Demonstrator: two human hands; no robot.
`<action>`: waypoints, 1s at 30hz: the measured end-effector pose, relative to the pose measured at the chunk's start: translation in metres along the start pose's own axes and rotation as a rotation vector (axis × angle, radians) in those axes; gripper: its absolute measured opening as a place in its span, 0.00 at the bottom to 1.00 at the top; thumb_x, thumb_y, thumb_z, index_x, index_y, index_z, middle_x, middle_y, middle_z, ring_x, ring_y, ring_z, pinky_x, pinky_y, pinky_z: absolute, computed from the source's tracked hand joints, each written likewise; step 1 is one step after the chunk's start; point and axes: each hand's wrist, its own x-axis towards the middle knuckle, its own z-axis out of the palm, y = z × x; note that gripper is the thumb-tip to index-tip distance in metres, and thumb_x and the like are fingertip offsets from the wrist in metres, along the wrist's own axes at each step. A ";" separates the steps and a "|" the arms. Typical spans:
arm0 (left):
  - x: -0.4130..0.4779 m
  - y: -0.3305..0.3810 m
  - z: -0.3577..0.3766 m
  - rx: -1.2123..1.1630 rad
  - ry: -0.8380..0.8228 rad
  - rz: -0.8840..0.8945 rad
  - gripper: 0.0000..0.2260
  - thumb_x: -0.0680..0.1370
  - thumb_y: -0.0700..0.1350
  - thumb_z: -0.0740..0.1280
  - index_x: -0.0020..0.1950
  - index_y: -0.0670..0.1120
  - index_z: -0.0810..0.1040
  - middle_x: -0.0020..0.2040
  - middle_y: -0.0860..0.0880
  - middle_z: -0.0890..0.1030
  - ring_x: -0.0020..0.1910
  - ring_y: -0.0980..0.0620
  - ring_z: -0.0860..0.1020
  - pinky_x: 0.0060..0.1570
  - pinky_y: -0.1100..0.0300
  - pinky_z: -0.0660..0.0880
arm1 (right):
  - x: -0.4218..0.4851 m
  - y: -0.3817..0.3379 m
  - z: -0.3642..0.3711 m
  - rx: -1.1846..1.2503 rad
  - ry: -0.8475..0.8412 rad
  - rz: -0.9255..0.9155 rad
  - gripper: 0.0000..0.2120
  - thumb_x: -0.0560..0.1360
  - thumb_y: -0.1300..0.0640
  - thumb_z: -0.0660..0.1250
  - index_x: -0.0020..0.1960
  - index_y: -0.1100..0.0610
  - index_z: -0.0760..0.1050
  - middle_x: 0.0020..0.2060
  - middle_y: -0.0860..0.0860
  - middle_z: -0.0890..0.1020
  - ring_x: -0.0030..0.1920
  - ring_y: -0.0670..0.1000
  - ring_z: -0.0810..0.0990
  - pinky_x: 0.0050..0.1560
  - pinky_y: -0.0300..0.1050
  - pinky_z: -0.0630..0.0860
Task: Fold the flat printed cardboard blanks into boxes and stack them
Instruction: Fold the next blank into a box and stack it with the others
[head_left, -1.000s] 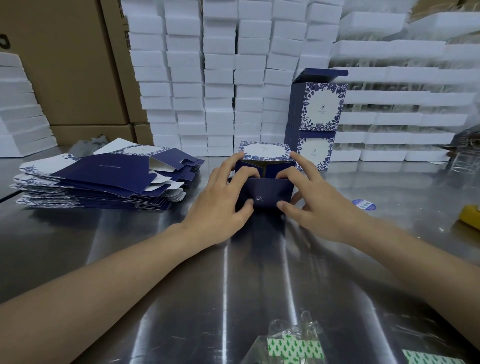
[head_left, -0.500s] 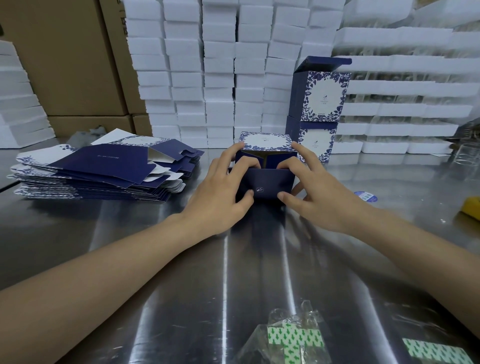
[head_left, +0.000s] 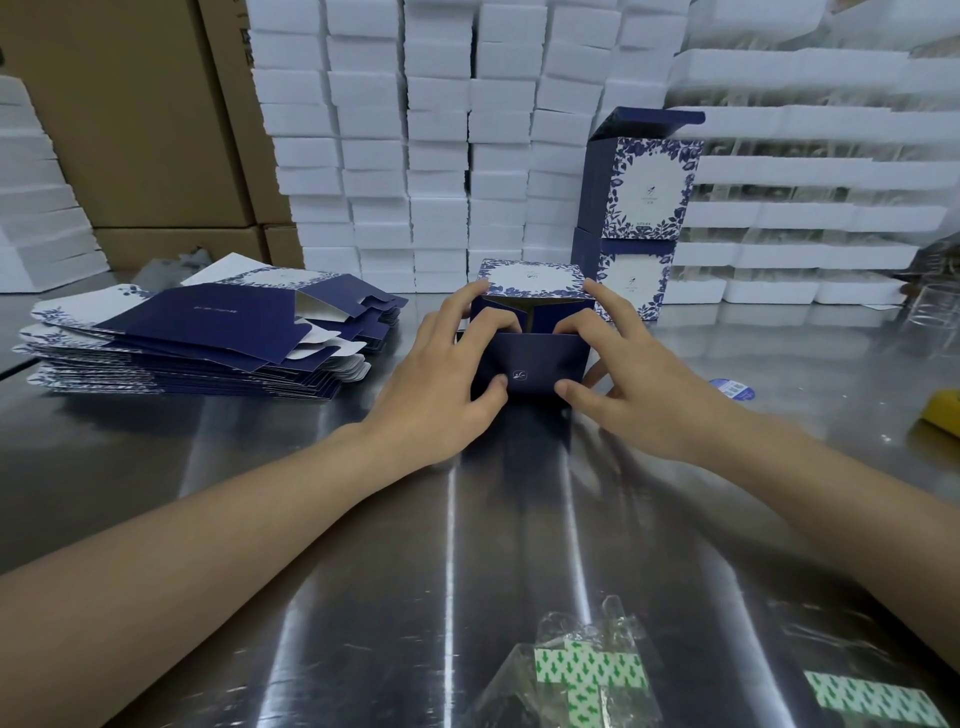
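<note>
Shiny steel worktop (head_left: 363, 519), walled by white foam trays (head_left: 441, 156) and brown cartons (head_left: 130, 130); left grip (head_left: 441, 389), right grip (head_left: 639, 395) both clasping half-folded box (head_left: 535, 358).

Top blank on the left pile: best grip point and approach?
Pinch the top blank at its near right corner, coming from the right: that navy panel's edge overhangs the pile and seems slightly lifted, leaving finger room underneath. The left hand and right hand grip the half-folded box.
</note>
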 end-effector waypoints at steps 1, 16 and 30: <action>0.000 0.000 0.000 0.005 -0.003 0.000 0.20 0.78 0.44 0.71 0.69 0.55 0.71 0.83 0.54 0.57 0.76 0.45 0.65 0.65 0.39 0.74 | 0.000 0.000 0.000 -0.001 0.000 0.001 0.18 0.81 0.48 0.70 0.67 0.42 0.67 0.83 0.43 0.49 0.63 0.58 0.82 0.64 0.53 0.75; -0.001 0.001 -0.001 0.027 -0.012 -0.006 0.21 0.79 0.44 0.71 0.71 0.54 0.71 0.83 0.54 0.56 0.76 0.45 0.64 0.65 0.40 0.74 | 0.001 -0.001 -0.001 0.008 -0.018 0.008 0.19 0.81 0.48 0.70 0.67 0.40 0.67 0.83 0.41 0.48 0.45 0.48 0.86 0.60 0.53 0.79; -0.001 0.000 0.000 0.036 -0.016 0.001 0.22 0.79 0.45 0.70 0.71 0.53 0.71 0.83 0.52 0.56 0.76 0.45 0.64 0.65 0.41 0.75 | 0.001 0.001 0.000 0.004 -0.014 0.001 0.19 0.80 0.49 0.70 0.67 0.41 0.67 0.83 0.43 0.49 0.46 0.44 0.85 0.57 0.52 0.80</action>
